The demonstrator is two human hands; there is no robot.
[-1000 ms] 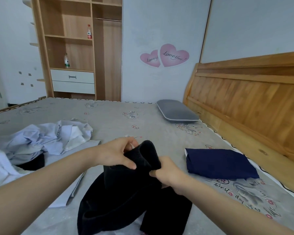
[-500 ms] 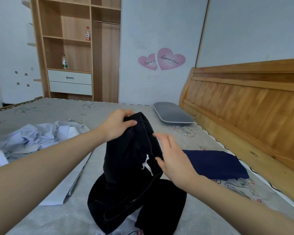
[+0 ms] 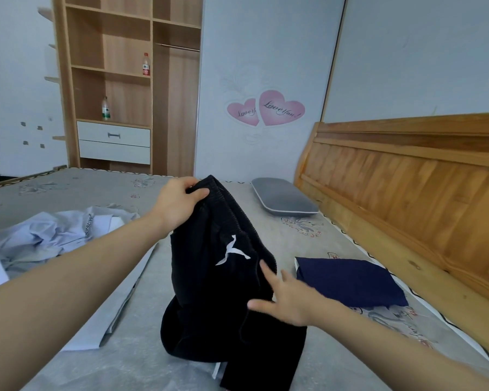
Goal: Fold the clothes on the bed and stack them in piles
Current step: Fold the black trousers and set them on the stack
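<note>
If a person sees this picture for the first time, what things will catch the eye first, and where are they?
At centre, the left hand grips the waistband of black trousers with a white logo, lifted off the bed, while the open right hand touches them lower down. To the right lies a folded navy garment; to the left, crumpled pale blue clothes. Two pink heart stickers stand out on the far wall.

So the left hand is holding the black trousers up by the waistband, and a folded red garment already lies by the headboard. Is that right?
Not quite. The folded garment by the headboard is navy blue, not red, as the head view shows. The rest holds: the left hand grips the black trousers by the waistband and holds them up.
</note>
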